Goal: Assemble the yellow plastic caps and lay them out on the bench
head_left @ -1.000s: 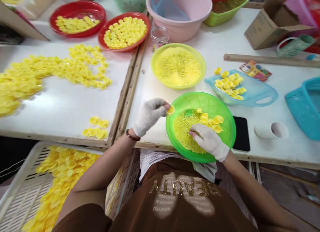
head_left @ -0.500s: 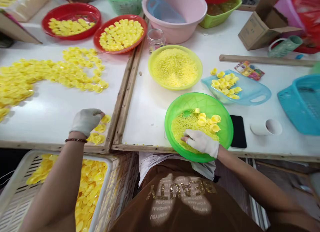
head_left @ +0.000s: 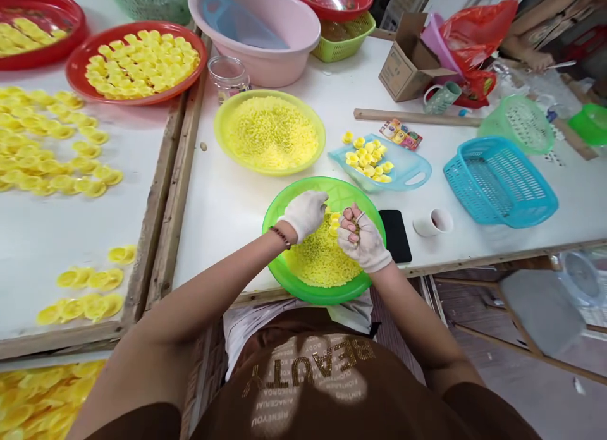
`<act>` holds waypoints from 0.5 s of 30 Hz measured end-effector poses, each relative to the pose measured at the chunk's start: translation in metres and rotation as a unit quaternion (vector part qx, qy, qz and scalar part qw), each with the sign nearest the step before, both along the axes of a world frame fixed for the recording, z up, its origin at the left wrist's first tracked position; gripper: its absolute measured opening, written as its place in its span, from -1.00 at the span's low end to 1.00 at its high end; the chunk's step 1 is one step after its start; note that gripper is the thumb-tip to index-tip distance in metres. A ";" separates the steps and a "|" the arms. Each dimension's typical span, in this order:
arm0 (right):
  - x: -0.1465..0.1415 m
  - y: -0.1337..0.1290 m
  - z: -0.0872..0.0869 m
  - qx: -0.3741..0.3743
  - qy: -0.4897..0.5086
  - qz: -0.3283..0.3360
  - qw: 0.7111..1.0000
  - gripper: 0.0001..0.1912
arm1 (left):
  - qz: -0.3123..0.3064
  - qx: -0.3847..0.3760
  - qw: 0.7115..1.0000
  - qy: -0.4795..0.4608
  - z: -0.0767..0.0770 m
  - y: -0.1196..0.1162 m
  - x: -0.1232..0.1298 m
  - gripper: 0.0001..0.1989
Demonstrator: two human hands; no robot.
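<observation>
My left hand (head_left: 306, 215), in a white fingerless glove, hangs over the left part of a bright green bowl (head_left: 327, 294). Its fingertips are pinched together, and what they hold is hidden. Facing it, my right hand (head_left: 363, 241), gloved the same way, has its fingers curled up over the palm at the bowl's right side. A little yellowish stuff seems to show between those fingers, too small to name. Small yellow beads (head_left: 327, 263) cover the bottom of the bowl. Several yellow cup-shaped pieces (head_left: 334, 222) lie on them between my hands, partly covered.
Behind stands a yellow bowl of beads (head_left: 270, 165). To the right are a blue scoop (head_left: 412, 171) with yellow cups, a black phone (head_left: 397, 236), a white cup (head_left: 433, 223) and a blue basket (head_left: 502, 181). Yellow pieces (head_left: 90, 279) lie left of a wooden strip (head_left: 164, 238).
My left hand has moved right, from the yellow pieces on the left table to over the green bowl. My right hand has lifted out of the beads and turned palm up. The view has swung right.
</observation>
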State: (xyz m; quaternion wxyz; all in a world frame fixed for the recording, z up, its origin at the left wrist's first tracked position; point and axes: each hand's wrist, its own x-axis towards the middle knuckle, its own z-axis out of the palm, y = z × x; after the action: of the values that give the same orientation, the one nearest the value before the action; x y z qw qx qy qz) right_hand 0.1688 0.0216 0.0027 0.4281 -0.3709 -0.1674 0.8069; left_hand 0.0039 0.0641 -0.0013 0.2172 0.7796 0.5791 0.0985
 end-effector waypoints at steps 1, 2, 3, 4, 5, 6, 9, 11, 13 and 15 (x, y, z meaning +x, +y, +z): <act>0.000 0.000 0.001 -0.004 0.004 -0.010 1.000 -0.60 | -0.004 -0.021 0.999 0.031 -0.005 0.007 0.009 -0.71; 0.000 0.000 0.002 -0.006 0.005 -0.018 1.000 -0.60 | -0.009 -0.036 0.998 0.049 -0.008 0.011 0.014 -0.72; 0.001 0.000 0.003 -0.008 0.004 -0.024 1.000 -0.60 | -0.017 -0.043 0.997 0.057 -0.010 0.013 0.017 -0.74; 0.001 0.000 0.004 -0.009 0.004 -0.028 1.000 -0.59 | -0.027 -0.044 0.997 0.062 -0.011 0.012 0.016 -0.75; 0.001 0.000 0.004 -0.010 0.004 -0.031 0.999 -0.58 | -0.036 -0.043 0.996 0.070 -0.011 0.010 0.013 -0.74; 0.001 0.001 0.005 -0.009 0.003 -0.033 0.999 -0.58 | -0.045 -0.042 0.995 0.078 -0.010 0.005 0.009 -0.73; 0.001 0.003 0.005 -0.007 0.006 -0.039 0.999 -0.58 | -0.068 -0.040 0.992 0.103 -0.008 -0.009 -0.010 -0.67; 0.000 0.004 0.005 -0.002 0.013 -0.042 0.999 -0.59 | -0.050 -0.045 0.992 0.106 -0.006 -0.013 -0.019 -0.65; 0.000 0.005 0.005 0.005 0.021 -0.043 0.999 -0.60 | -0.005 -0.056 0.994 0.098 -0.007 -0.012 -0.023 -0.63; -0.001 0.005 0.005 0.010 0.023 -0.045 0.999 -0.60 | 0.028 -0.071 0.992 0.096 -0.010 -0.006 -0.021 -0.64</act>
State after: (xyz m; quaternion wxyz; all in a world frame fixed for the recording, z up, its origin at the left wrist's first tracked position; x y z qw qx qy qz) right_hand 0.1678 0.0270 0.0078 0.4715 -0.3554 -0.1489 0.7932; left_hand -0.0176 0.0584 -0.0109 0.2124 0.7517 0.6243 -0.0120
